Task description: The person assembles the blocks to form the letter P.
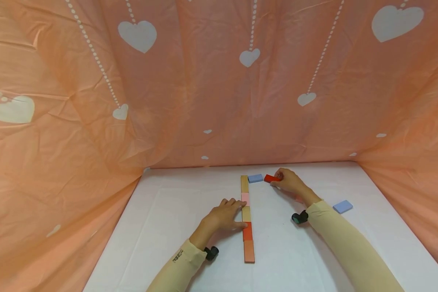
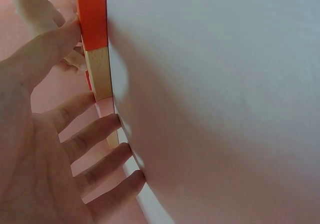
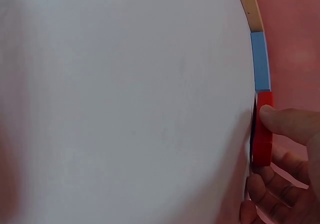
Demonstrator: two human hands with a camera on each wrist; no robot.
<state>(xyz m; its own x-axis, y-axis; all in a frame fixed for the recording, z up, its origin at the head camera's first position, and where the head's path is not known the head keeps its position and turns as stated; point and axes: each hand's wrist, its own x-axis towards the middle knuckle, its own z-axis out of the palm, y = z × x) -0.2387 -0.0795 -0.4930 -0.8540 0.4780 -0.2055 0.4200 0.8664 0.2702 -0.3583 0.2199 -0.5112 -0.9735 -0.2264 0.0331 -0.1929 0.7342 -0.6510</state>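
A straight column of flat rectangular blocks runs away from me: a terracotta block (image 1: pixel 249 252) nearest, then an orange-red block (image 1: pixel 247 231), a wooden block (image 1: pixel 246 213), a pink block (image 1: pixel 245 197) and another wooden block (image 1: pixel 244 184). My left hand (image 1: pixel 224 215) lies along its left side with fingers spread, thumb at the orange-red block and fingertips by the pink one. At the far end a blue block (image 1: pixel 255 178) extends rightward. My right hand (image 1: pixel 291 181) pinches a red block (image 3: pixel 264 129) between thumb and fingers, slightly tilted, close to the blue block's right end.
A second blue block (image 1: pixel 343 206) lies apart on the right of the white tabletop (image 1: pixel 153 227). Part of a pinkish block (image 1: pixel 299 199) shows beneath my right wrist. An orange curtain (image 1: pixel 211 101) with white hearts hangs behind the table and along both sides.
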